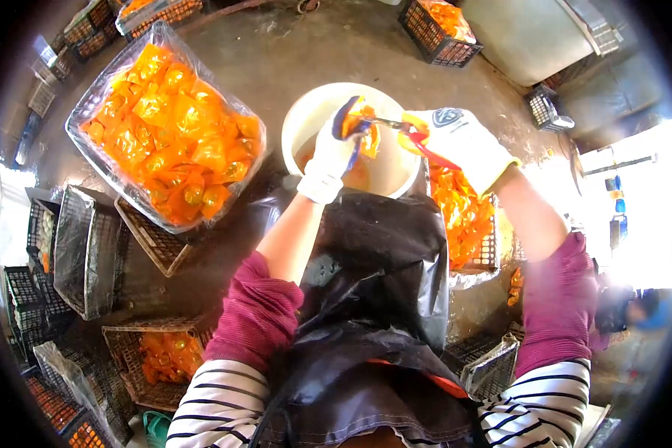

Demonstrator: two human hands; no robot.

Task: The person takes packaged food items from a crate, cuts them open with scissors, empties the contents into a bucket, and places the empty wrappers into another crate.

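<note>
My left hand, in a white glove with dark blue and yellow at the fingers, is closed on a small orange plastic packet. My right hand, in a white glove with a dark printed mark, is wrapped round scissors with red-orange handles. Their blades point left and meet the packet at my left fingers; whether they are cutting it I cannot tell. Both hands are over a white bucket with some orange-tinted contents low inside. What the packet holds is not clear.
A plastic-lined crate heaped with shiny orange packets stands left of the bucket. Another crate of packets is close on the right. Black crates stand around the wet-looking floor. A black apron covers my lap.
</note>
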